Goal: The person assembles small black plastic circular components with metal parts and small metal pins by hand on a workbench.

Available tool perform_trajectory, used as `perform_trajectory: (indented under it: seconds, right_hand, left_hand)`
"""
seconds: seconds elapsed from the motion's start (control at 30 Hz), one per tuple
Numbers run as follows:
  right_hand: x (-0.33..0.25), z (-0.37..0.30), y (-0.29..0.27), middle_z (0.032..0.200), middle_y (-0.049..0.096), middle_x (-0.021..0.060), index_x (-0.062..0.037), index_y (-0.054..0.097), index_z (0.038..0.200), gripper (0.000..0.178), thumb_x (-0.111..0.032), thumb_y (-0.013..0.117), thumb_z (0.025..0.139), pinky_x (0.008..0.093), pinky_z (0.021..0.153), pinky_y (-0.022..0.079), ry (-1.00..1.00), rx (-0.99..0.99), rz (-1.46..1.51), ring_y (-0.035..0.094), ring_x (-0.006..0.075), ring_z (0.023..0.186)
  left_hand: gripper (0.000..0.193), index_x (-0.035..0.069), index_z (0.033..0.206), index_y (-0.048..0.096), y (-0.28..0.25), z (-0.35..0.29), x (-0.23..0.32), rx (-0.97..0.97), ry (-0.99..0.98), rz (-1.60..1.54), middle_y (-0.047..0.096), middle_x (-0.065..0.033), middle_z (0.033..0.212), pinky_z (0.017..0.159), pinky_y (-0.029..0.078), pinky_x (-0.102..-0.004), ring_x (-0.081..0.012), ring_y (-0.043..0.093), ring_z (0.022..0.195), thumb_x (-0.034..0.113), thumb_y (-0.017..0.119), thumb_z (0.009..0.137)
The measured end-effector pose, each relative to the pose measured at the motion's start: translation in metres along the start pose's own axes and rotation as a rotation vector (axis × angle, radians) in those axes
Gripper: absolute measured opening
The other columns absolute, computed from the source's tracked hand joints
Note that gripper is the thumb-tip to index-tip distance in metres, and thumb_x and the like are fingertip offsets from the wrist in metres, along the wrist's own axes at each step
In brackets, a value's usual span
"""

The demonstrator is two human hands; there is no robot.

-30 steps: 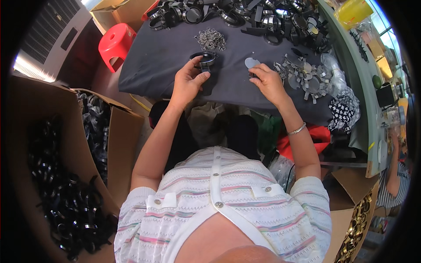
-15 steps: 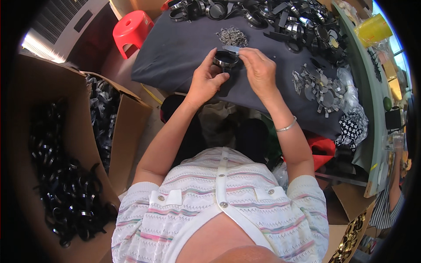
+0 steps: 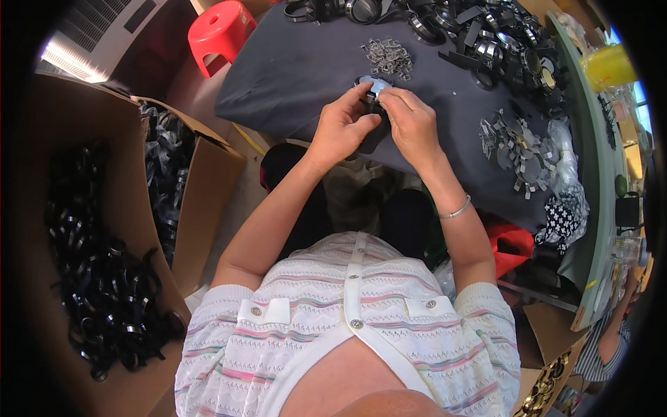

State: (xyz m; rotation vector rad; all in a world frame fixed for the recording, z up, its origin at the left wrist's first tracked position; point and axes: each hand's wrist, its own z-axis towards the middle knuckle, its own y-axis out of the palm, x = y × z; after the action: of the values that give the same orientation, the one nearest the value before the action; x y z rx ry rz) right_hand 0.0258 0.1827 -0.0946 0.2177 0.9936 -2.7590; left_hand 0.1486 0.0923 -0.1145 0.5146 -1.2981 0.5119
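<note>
At the near edge of the dark cloth-covered table, my left hand (image 3: pixel 340 131) grips a black round watch-like piece (image 3: pixel 374 106), mostly hidden by fingers. A thin round pale disc with a small tab (image 3: pixel 375 85) lies over its round face. Close beside it on the right, my right hand (image 3: pixel 413 124) pinches the disc's near edge between thumb and fingers. Just beyond my hands sits a small heap of silvery metal clasps or links (image 3: pixel 388 57). To the right, several flat grey discs with tabs (image 3: pixel 521 149) are spread in a loose pile.
Black watches (image 3: pixel 486 45) are heaped along the table's far side. Cardboard boxes (image 3: pixel 208 187) stand at my left, one holding black bands (image 3: pixel 114 299). A red stool (image 3: pixel 219 31) is at the far left. Another person's arm (image 3: pixel 615 333) shows at the right edge.
The disc has come down from above the black piece onto its face, the right hand moving in closer to the left. The view has shifted slightly.
</note>
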Motion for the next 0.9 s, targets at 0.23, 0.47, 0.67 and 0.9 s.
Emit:
perform_trajectory:
  seconds: [0.23, 0.47, 0.67, 0.9]
  right_hand:
    - [0.002, 0.001, 0.002, 0.085, 0.062, 0.0065, -0.0027, 0.06, 0.086, 0.015, 0.001, 0.061, 0.071, 0.0333, 0.063, 0.053, -0.101, 0.02, -0.052, 0.063, 0.0254, 0.076]
    - [0.026, 0.003, -0.008, 0.083, 0.061, 0.0104, -0.0007, 0.063, 0.091, 0.009, -0.007, 0.059, 0.085, 0.0266, 0.06, 0.049, 0.491, 0.08, 0.553, 0.062, 0.0166, 0.067]
    - [0.058, 0.003, 0.01, 0.079, 0.059, 0.0095, -0.0025, 0.063, 0.095, 0.014, -0.003, 0.058, 0.083, 0.0305, 0.064, 0.047, 0.437, -0.114, 0.156, 0.06, 0.021, 0.071]
    - [0.066, 0.007, 0.008, 0.076, 0.059, 0.0143, -0.006, 0.062, 0.085, 0.012, -0.001, 0.062, 0.074, 0.0372, 0.062, 0.047, 0.372, -0.148, 0.089, 0.058, 0.0327, 0.07]
  left_hand:
    - [0.039, 0.0, 0.116, 0.053, 0.001, 0.001, 0.006, -0.013, -0.08, -0.015, 0.057, -0.0015, 0.069, 0.056, 0.042, -0.0208, -0.0048, 0.05, 0.059, 0.004, 0.06, 0.078]
    - [0.016, 0.002, 0.097, 0.059, 0.007, 0.008, -0.005, 0.153, 0.01, 0.08, 0.058, -0.0027, 0.064, 0.055, 0.042, -0.0217, -0.0047, 0.05, 0.058, 0.005, 0.056, 0.082]
    - [0.014, 0.002, 0.095, 0.059, 0.009, 0.008, -0.002, 0.178, -0.003, 0.089, 0.057, -0.0022, 0.063, 0.056, 0.042, -0.0214, -0.0042, 0.048, 0.058, 0.005, 0.055, 0.083]
    - [0.014, 0.002, 0.097, 0.058, 0.01, 0.009, -0.005, 0.161, 0.06, 0.07, 0.055, -0.0016, 0.061, 0.048, 0.04, -0.0212, -0.0041, 0.046, 0.049, 0.004, 0.054, 0.084]
